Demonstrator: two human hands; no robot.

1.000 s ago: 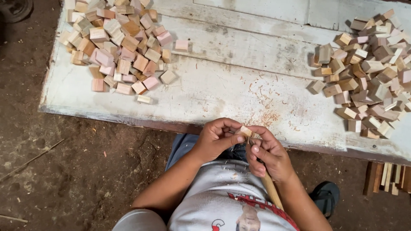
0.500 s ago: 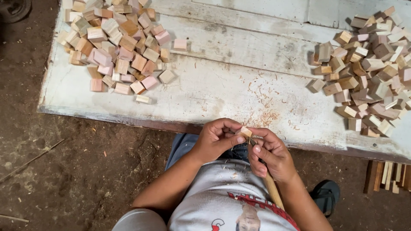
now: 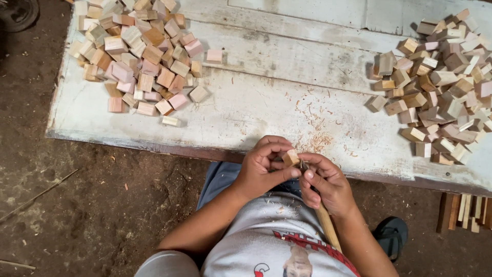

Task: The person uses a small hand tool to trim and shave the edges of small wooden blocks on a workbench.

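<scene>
Dirt floor (image 3: 102, 205), dark and packed, a thin stick lying on it at the left. Over it a worn white board worktop (image 3: 246, 102), paint scuffed, planks visible, near edge dark. Wood shavings (image 3: 318, 138) scattered on the worktop just ahead of my hands.

Left pile (image 3: 138, 56): small cut wood blocks, tan and pinkish, heaped at the far left of the worktop, a few loose ones at its near edge. Right pile (image 3: 441, 87): more blocks, tan to brown, heaped at the right edge. The two piles are well apart.

My left hand (image 3: 261, 169) is closed around a small tan block (image 3: 291, 157), thumb and fingers pinching it, held over the near worktop edge above my lap. My right hand (image 3: 325, 182) is closed on a tool with a pale wooden handle (image 3: 327, 225); the handle runs down past my wrist, the tip end touches the block. The blade is too small to make out.

Wood strips (image 3: 464, 213) lie on the floor lower right. A dark sandal (image 3: 392, 236) by my right arm. Grey shirt (image 3: 277, 241) with a red print, specks of shavings on it. No packages or signs in view.
</scene>
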